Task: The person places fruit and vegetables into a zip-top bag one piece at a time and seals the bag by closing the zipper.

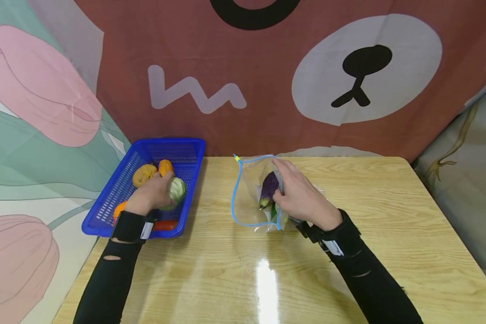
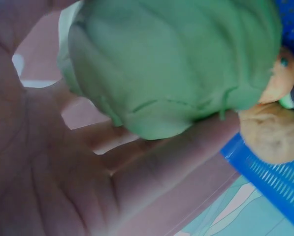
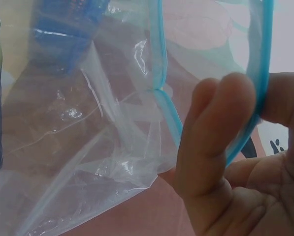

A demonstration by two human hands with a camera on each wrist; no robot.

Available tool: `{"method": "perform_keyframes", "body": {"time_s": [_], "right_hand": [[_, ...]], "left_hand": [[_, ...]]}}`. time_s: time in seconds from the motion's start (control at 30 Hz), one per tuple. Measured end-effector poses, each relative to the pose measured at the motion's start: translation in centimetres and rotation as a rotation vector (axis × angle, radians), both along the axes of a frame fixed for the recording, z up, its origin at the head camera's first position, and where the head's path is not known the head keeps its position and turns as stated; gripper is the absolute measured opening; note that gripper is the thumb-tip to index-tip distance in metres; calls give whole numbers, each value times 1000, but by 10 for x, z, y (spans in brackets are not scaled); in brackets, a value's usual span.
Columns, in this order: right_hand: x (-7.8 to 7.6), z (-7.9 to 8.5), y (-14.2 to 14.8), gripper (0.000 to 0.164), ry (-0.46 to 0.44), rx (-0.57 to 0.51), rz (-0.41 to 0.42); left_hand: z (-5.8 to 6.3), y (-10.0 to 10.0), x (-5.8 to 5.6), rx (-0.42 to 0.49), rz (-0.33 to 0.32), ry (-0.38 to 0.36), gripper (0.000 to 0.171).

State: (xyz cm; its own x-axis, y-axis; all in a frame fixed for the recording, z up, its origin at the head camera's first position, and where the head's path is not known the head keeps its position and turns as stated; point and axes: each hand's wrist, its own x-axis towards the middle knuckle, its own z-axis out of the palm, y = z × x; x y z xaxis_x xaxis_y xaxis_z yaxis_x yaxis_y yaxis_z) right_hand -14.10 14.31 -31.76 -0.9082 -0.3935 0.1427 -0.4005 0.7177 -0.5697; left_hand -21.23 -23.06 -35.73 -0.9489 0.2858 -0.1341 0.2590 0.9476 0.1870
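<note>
Over the blue basket [image 1: 198, 180], my left hand [image 1: 151, 194] grips a pale green cabbage [image 1: 177, 189]. In the left wrist view the cabbage [image 2: 176, 59] lies against the fingers, its far side out of sight. My right hand [image 1: 301, 195] pinches the blue zip rim of a clear zip-lock bag [image 1: 249, 200] and holds its mouth open. The right wrist view shows the zip rim [image 3: 265, 49] between the thumb and fingers. Inside the bag lies a dark purple eggplant [image 1: 268, 185], with some green showing below it.
The basket also holds a round yellowish vegetable [image 1: 144, 174], an orange one [image 1: 165, 167] beside it, another orange item [image 1: 119, 209] and a red-orange long piece [image 1: 164, 225]. It stands at the left of the wooden table [image 1: 210, 270]. A printed cloth [image 1: 267, 121] hangs behind the table.
</note>
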Motion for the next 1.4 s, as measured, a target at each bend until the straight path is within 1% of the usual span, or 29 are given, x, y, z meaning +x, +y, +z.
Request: {"method": "perform_keyframes", "body": {"time_s": [0.1, 0.27, 0.37, 0.5, 0.6, 0.7, 0.83, 0.97, 1.07, 1.23, 1.33, 1.4], "right_hand": [[0, 1, -1, 71, 5, 3, -1], [1, 1, -1, 72, -7, 1, -8], [2, 0, -1, 71, -11, 1, -8], [3, 0, -2, 71, -9, 2, -11], [3, 0, -2, 71, -6, 0, -9], [3, 0, -2, 70, -5, -5, -6], [3, 1, -2, 71, -3, -4, -15], [2, 1, -2, 72, -3, -5, -22], [1, 1, -2, 72, -12, -7, -21], [-1, 1, -3, 72, -13, -5, -14], [-2, 1, -3, 72, -1, -12, -13], [-2, 1, -3, 73, 10, -19, -13]], "left_hand": [[10, 2, 4, 26, 0, 86, 68], [24, 9, 12, 90, -4, 274, 71], [32, 15, 16, 148, -9, 323, 74], [41, 25, 22, 241, -30, 310, 79], [46, 32, 28, 300, -50, 297, 80], [51, 39, 33, 349, -75, 300, 80], [58, 46, 38, 425, -116, 341, 81], [65, 54, 43, 521, -135, 397, 82], [68, 63, 49, 589, -162, 403, 83], [69, 86, 56, 667, -252, 387, 83], [65, 100, 57, 706, -328, 389, 83], [61, 109, 55, 724, -388, 396, 83]]}}
